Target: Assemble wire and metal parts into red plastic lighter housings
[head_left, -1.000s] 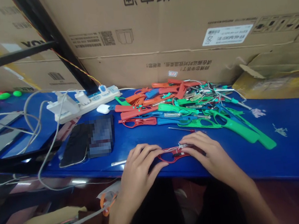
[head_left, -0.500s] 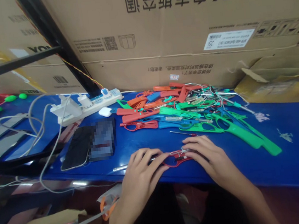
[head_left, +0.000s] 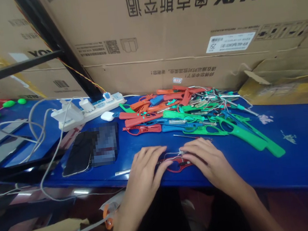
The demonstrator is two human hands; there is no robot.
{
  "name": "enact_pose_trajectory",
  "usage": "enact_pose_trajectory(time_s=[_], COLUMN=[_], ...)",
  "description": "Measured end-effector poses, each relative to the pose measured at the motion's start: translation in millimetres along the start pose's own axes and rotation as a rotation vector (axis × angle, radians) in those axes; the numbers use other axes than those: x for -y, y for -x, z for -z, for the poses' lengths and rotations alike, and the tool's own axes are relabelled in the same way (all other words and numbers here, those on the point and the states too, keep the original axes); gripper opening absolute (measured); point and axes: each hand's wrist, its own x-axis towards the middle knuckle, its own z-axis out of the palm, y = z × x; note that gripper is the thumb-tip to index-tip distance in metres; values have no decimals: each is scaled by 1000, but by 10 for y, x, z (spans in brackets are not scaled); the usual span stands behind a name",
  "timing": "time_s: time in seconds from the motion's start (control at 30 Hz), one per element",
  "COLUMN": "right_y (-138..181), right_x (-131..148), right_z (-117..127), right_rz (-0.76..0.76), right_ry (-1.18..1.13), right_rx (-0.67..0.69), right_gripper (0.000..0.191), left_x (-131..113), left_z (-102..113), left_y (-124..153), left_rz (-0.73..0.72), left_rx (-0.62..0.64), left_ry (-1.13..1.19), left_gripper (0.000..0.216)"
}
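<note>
My left hand [head_left: 145, 168] and my right hand [head_left: 205, 159] rest on the blue table [head_left: 299, 162] near its front edge. Between them lies a small red plastic handle piece [head_left: 177, 163] with a thin wire and a metal part on top. My left fingers press on its left end. My right fingers pinch the wire and metal part at its top right. Behind them sits a heap of red, orange, green and blue plastic handle pieces [head_left: 187, 115], several with metal rods and wires.
A dark phone [head_left: 82, 152] lies left of my hands, with a white power strip [head_left: 87, 109] and its cables behind it. A thin metal rod [head_left: 123, 172] lies by the table edge. Big cardboard boxes [head_left: 178, 35] wall off the back. A black metal frame [head_left: 53, 49] stands at the left.
Both hands stay on the red piece and have shifted slightly on it; the view has swayed a little. Nothing else on the table has moved.
</note>
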Motion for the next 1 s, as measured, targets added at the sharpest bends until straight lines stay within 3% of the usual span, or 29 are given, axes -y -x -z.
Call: enact_pose_trajectory(time_s=[0.13,0.57,0.67,0.8,0.93,1.0], right_y=[4,169,254,455,599,612], right_x=[20,4,-100,-356,-545,-580], right_z=[6,36,135,374,448,406], right_rz=[21,-18,-43,-158,-174,-179], right_ry=[7,129,203,339,284,271], right_rx=[-25,-69,-144,-349,-332,-319], right_gripper=[18,21,24,24,26,27], left_x=[-51,-104,-110,-114,-103,-102], left_z=[-80,-179,-206,-256,-241,-147], left_y=[-116,-156,-170,-169,-195,-334], left_rz=[-48,-72,-60,26,32,39], left_rx=[-22,71,46,-50,-66,-88], left_ry=[2,-1,-9,-56,-151,-162], left_gripper=[15,16,18,20,22,27])
